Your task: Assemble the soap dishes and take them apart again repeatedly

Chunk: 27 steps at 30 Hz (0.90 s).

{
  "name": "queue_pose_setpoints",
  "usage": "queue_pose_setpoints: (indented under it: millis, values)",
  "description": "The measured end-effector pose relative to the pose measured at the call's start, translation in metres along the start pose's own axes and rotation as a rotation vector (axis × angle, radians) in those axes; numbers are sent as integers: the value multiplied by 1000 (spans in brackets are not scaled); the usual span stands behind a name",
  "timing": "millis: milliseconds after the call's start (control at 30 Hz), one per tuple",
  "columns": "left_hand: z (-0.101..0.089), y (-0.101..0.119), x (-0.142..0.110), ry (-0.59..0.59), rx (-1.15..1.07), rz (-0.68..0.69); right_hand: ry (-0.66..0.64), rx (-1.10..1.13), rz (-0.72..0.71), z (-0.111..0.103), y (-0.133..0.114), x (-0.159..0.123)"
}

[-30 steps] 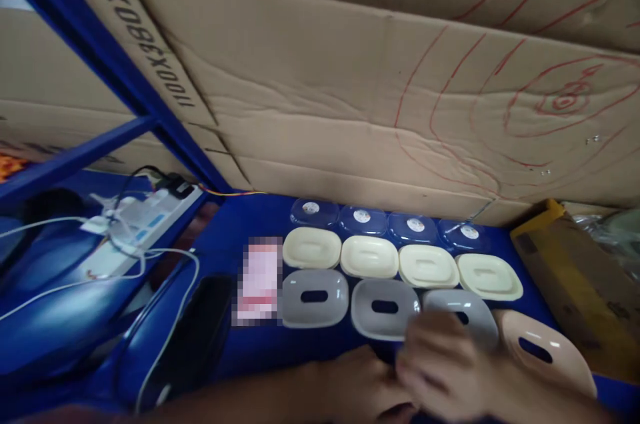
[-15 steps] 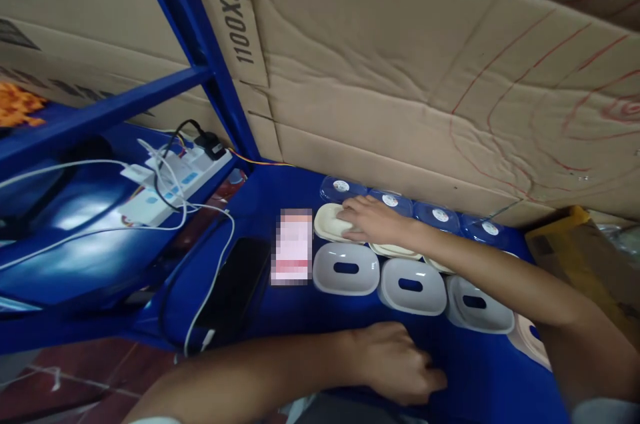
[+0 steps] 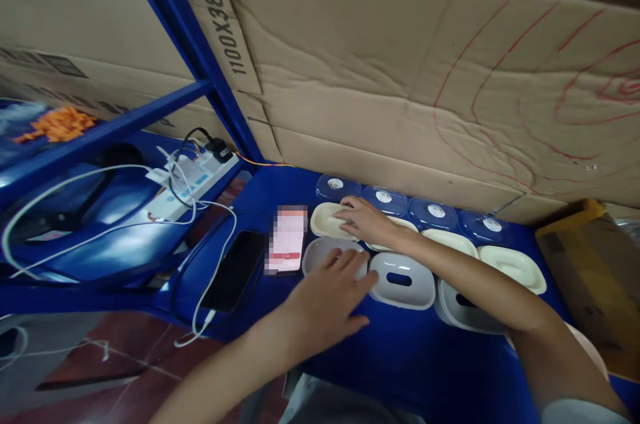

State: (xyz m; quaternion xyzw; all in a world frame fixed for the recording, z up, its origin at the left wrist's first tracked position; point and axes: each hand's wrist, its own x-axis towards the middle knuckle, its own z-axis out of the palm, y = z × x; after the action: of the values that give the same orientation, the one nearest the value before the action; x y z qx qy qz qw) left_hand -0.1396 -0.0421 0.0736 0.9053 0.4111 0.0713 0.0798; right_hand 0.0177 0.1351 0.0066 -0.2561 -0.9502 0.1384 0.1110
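Note:
My right hand [image 3: 367,221] reaches across to the leftmost cream oval dish [image 3: 327,221], its fingers bent over the dish's right end. The dish lies in the middle row. My left hand [image 3: 327,297] is open, fingers spread, over the near side of the leftmost grey oval dish [image 3: 315,254], partly covering it. Whether it touches the dish I cannot tell. Beside that one sits another grey dish [image 3: 417,281] with a dark slot in its base. More cream dishes [image 3: 515,267] continue to the right, partly hidden by my right forearm.
Clear blue lids [image 3: 433,213] with round stickers line the back, against cardboard [image 3: 350,124]. Left of the dishes lie a lit phone [image 3: 289,241] and a dark phone [image 3: 234,271]. A power strip [image 3: 193,187] with loose cables is farther left. An open carton [image 3: 590,271] stands right.
My left hand has moved forward from the near table edge to the leftmost grey dish, and its fingers have opened. My right hand stays at the cream dish. The view has shifted slightly.

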Motion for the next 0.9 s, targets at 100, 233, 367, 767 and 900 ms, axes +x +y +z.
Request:
queue_pose_setpoints:
  millis: [100,233,367,767,900]
  values:
    - [4,-19,-12,-68,14,-206,35,8,29,-9,-4,8]
    - [21,-36,-12,-106,30,-247,153,-5,86,-36,-16,-11]
    - [22,-44,-7,-114,-34,-256,398,18,41,-57,-60,-95]
    - [-8,-18,-54,121,-211,-241,277,99,48,4,-135,-205]
    - [-1,-3,-68,-1,-326,-242,259,-11,-20,9,-127,-195]
